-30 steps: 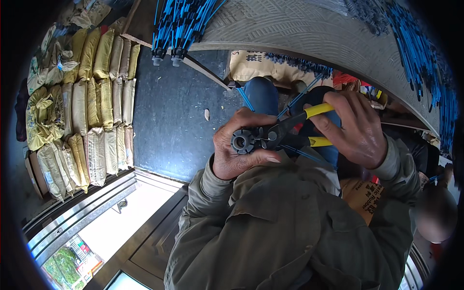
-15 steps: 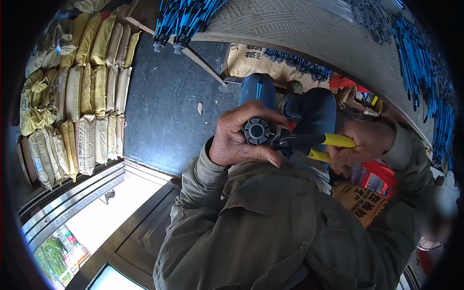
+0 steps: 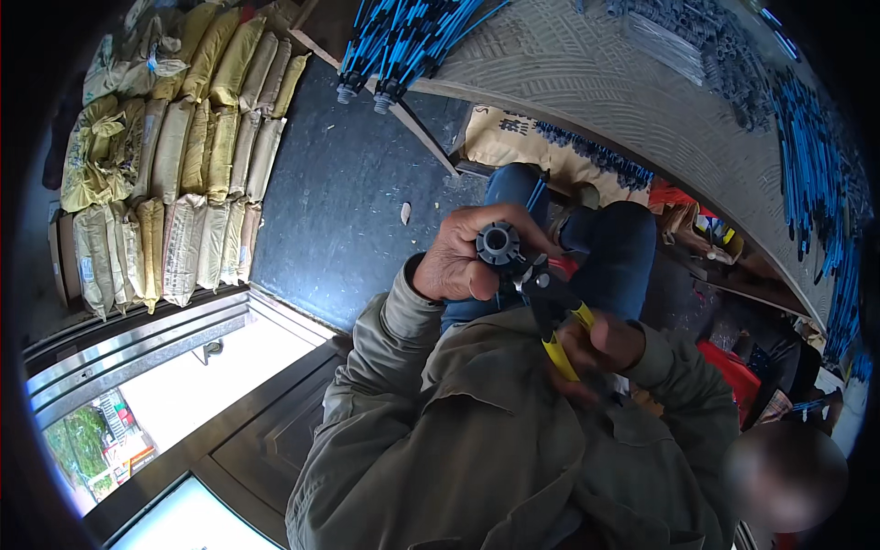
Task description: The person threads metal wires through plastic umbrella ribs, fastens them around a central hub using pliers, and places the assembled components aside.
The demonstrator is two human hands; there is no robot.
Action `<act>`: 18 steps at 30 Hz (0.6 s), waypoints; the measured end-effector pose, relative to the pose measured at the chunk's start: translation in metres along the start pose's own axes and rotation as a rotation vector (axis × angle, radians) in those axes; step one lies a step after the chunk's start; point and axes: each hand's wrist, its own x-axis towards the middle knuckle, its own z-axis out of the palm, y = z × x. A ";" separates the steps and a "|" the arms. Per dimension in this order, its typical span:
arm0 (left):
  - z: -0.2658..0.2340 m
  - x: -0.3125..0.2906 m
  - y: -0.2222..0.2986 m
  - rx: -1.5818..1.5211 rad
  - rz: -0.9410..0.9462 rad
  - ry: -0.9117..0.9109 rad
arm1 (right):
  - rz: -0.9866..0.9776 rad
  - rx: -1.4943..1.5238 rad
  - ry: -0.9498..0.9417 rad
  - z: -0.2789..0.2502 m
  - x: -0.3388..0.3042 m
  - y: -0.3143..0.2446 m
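Note:
In my left hand [image 3: 456,259] is a black round part with a notched rim [image 3: 498,244], its hollow end facing up. Fingers and thumb wrap round its sides. My right hand [image 3: 600,351] is closed on the yellow handles of a pair of pliers [image 3: 554,312]. The dark jaws of the pliers lie right beside the round part, near my left thumb; whether they bite on anything is too small to tell. A bit of red [image 3: 566,267] shows just past the jaws, and what it belongs to is hidden. Both hands are above my lap.
A table [image 3: 550,55] across the far side carries bundles of blue-and-black rods [image 3: 403,46] and grey small parts [image 3: 706,41]. Filled sacks [image 3: 170,151] are stacked at left. A printed brown sack [image 3: 509,137] lies under the table. Another person [image 3: 786,477] is at lower right.
My right hand and the pliers have swung nearer my body, the handles now pointing down and right. The round part has tilted, showing its hollow middle. The whole view has shifted slightly.

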 end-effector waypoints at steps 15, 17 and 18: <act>0.005 -0.016 -0.006 0.079 0.024 0.148 | -0.321 -1.450 0.469 0.013 -0.029 -0.061; 0.005 -0.017 -0.009 0.074 0.084 0.174 | -0.228 -1.378 0.464 0.030 -0.033 -0.072; 0.007 -0.017 -0.009 0.073 0.071 0.163 | -0.127 -1.315 0.442 0.039 -0.034 -0.078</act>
